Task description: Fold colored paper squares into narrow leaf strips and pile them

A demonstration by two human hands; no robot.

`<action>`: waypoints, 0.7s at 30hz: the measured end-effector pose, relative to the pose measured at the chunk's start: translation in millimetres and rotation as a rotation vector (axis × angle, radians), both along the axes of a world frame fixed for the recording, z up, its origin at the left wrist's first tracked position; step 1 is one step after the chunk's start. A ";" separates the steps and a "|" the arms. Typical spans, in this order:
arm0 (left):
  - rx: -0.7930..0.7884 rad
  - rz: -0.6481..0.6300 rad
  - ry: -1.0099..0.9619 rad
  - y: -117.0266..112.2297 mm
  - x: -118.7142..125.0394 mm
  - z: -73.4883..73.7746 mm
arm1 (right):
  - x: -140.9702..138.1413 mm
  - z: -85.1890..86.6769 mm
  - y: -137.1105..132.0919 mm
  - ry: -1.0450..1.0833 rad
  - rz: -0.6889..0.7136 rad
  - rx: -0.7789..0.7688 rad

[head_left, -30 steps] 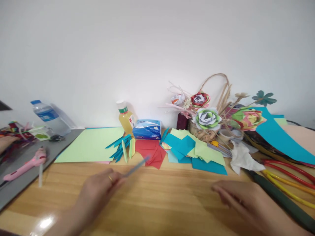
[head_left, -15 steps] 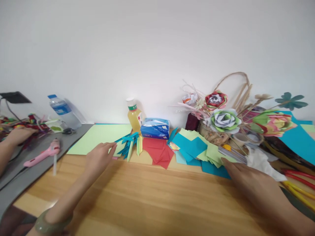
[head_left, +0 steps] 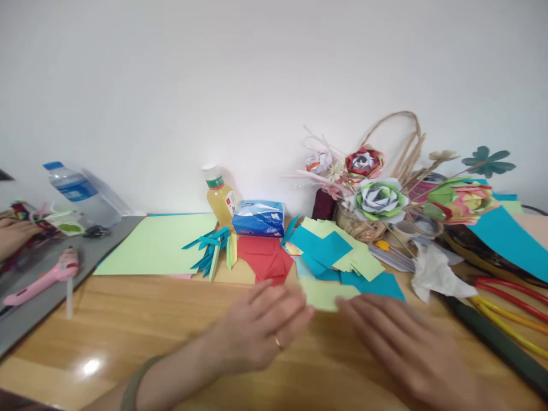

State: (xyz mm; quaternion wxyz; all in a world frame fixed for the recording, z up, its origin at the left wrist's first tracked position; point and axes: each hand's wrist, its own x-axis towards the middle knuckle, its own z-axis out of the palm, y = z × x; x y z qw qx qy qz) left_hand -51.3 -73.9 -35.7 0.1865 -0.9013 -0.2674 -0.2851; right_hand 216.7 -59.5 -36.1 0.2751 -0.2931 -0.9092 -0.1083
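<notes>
My left hand (head_left: 261, 328) lies low over the wooden table (head_left: 171, 337), fingers stretched out, a ring on one finger, its tips at the edge of a light green paper square (head_left: 324, 294). From the other side my right hand (head_left: 398, 342) reaches the same square, fingers flat and slightly blurred. The square lies on the table just in front of a pile of blue and green paper squares (head_left: 338, 254). Neither hand is wrapped round anything.
Behind are red paper squares (head_left: 265, 257), folded blue strips (head_left: 209, 251), a large green sheet (head_left: 158, 245), a tissue pack (head_left: 259, 218), a juice bottle (head_left: 218, 197) and a basket of paper flowers (head_left: 377, 200). Left: another person's hand (head_left: 12, 237), pink glue gun (head_left: 43, 279), water bottle (head_left: 77, 191). Right: crumpled tissue (head_left: 432, 274), coloured tubes (head_left: 509, 308).
My left hand has come back from the blue strips to the middle. My right hand has drawn in from the paper pile, and a light green square now lies between both hands.
</notes>
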 end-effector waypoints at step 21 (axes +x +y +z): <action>-0.966 0.189 -0.367 -9.4 4.7 -29.6 | -22.9 -31.9 2.9 0.085 -0.098 -0.638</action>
